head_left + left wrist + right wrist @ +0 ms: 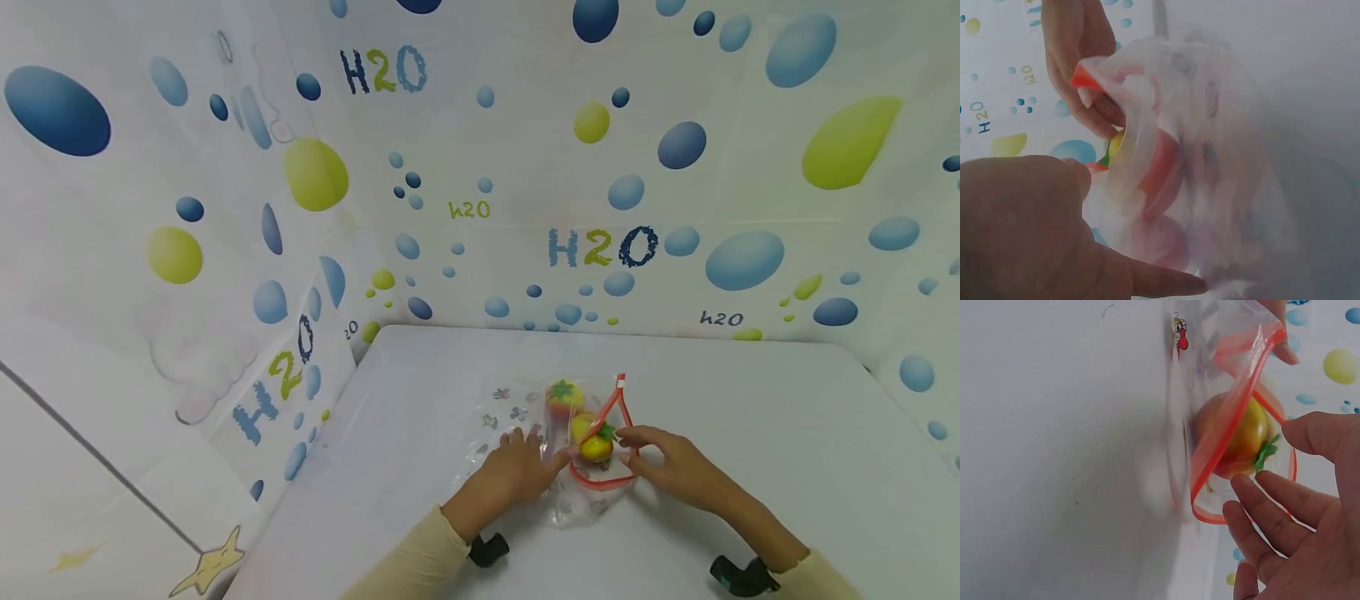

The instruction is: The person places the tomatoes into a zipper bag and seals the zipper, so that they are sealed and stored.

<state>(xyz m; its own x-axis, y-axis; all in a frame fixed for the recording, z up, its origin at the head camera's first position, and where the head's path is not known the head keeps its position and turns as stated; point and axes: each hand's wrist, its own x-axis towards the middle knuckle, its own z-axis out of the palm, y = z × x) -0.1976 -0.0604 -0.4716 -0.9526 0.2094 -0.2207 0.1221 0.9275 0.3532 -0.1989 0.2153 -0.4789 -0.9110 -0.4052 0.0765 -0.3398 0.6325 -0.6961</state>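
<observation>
A clear plastic zip bag (573,504) with a red-edged mouth and small printed figures lies on the table, its mouth spread towards the right. Just inside the mouth is a round yellow-red toy fruit (1250,434) with green leaves. Another red-yellow fruit (564,398) shows deeper in the bag. My left hand (517,468) rests on the bag with fingers spread, its thumb at the red edge (600,483). From the right, my right hand (1310,519) reaches to the mouth, fingers loosely extended, fingertips beside the fruit's leaves.
The white table (420,383) reaches back to a wall sheet (510,150) printed with blue and green drops. A similar sheet (225,333) hangs along the left side. Black wrist cameras (489,550) are strapped below both hands.
</observation>
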